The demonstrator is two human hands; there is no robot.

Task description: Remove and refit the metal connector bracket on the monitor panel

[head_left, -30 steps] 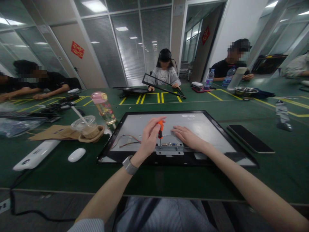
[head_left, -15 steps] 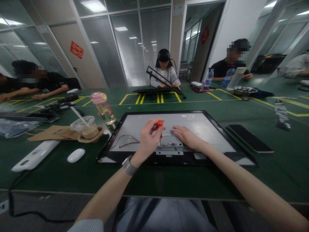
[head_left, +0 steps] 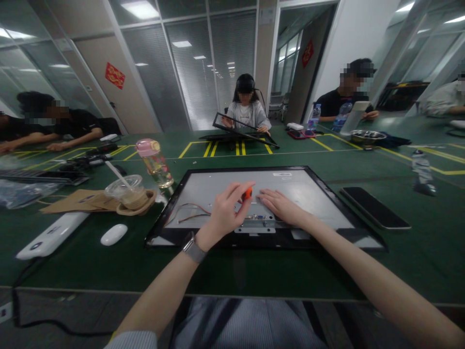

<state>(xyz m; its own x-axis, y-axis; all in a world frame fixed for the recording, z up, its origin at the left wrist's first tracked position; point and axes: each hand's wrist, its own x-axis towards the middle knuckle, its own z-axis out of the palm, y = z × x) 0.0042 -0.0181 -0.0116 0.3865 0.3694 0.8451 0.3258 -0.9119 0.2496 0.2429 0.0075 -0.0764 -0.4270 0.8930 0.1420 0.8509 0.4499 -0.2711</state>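
Note:
My left hand (head_left: pixel 227 207) is closed around the orange handle of a screwdriver (head_left: pixel 247 194), just above a small metal bracket (head_left: pixel 256 225) with connector ports. The screwdriver's tip is hidden behind my fingers. My right hand (head_left: pixel 280 205) lies flat, fingers stretched out, on the grey back of a flat display panel (head_left: pixel 310 191) with a black frame. Thin cables (head_left: pixel 189 216) run across the panel left of my left hand.
Left of the panel are an iced drink cup (head_left: pixel 127 188), a pink-lidded bottle (head_left: pixel 154 162), a white mouse (head_left: pixel 114 234) and a white power strip (head_left: pixel 53 236). On the right lies a black phone (head_left: pixel 374 207). Across the table a person (head_left: pixel 247 109) handles a black frame (head_left: pixel 241 127).
My left hand has turned and shifted slightly right, tilting the screwdriver's handle. My right hand stays in place. Across the table, the person's black frame has dropped lower.

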